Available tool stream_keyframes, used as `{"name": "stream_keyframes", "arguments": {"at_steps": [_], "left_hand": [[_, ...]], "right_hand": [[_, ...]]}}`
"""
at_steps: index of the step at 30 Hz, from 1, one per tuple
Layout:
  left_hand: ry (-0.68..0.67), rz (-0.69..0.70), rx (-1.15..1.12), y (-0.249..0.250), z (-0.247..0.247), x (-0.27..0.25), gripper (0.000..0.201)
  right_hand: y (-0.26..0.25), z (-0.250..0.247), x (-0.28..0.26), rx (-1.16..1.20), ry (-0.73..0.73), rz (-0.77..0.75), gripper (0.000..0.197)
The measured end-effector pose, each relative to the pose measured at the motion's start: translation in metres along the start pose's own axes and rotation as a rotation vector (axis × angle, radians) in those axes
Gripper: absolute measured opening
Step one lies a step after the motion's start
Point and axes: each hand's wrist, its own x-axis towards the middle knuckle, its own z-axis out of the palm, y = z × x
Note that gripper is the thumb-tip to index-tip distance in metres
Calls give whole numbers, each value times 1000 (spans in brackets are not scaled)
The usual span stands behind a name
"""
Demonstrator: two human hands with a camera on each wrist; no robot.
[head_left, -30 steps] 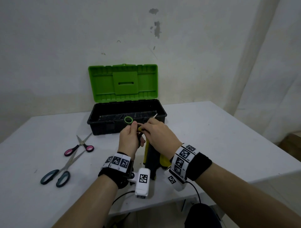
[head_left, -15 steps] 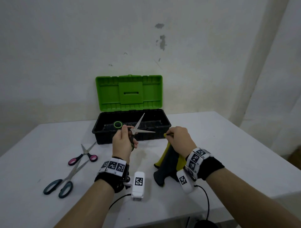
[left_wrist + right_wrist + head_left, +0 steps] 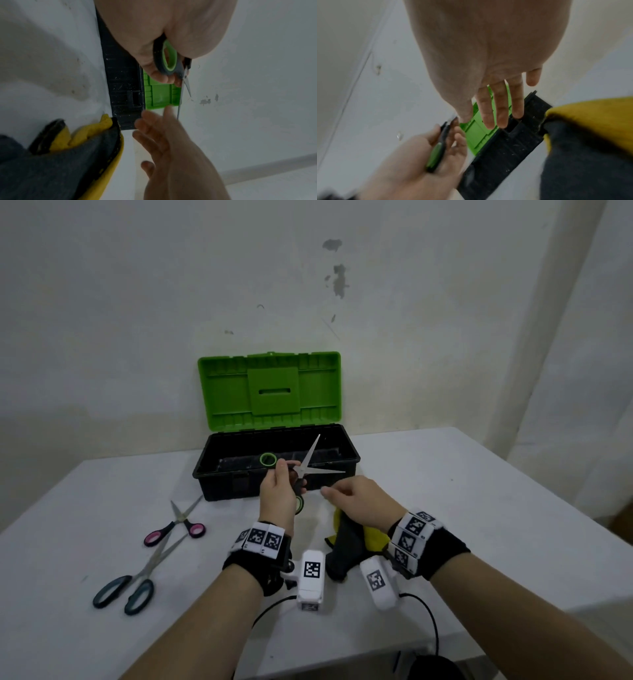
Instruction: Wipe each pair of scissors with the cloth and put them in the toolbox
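white table (image 3: 479, 508) carries an open toolbox (image 3: 219, 474) at the back wall. left hand (image 3: 279, 491) grips green-handled scissors (image 3: 310, 465), blades apart, before the toolbox. right hand (image 3: 359, 498), fingers straight and empty, hovers above the yellow-grey cloth (image 3: 346, 546).

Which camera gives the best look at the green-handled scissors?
The head view: the green-handled scissors show whole, blades spread, held by the left hand. The left wrist shows one handle loop and blade edges; the right wrist only a blurred handle.
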Motion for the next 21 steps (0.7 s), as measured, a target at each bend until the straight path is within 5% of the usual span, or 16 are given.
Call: {"name": "stream_keyframes", "arguments": {"at_steps": [8,11,14,21], "left_hand": [[-52,-48,-52,1,18,-11,35],[-6,-39,-120,6,6,-4,15],[7,-37,-122,14,-13,8,16],[-287,-177,163,31,-46,18,13]], "right_hand": [[-31,3,-6,571,-57,-28,14],[-33,-3,-1,585,-3,-1,13],[-31,-10,4,510,30,18,13],[-43,-9,19,417,127,12,16]]}}
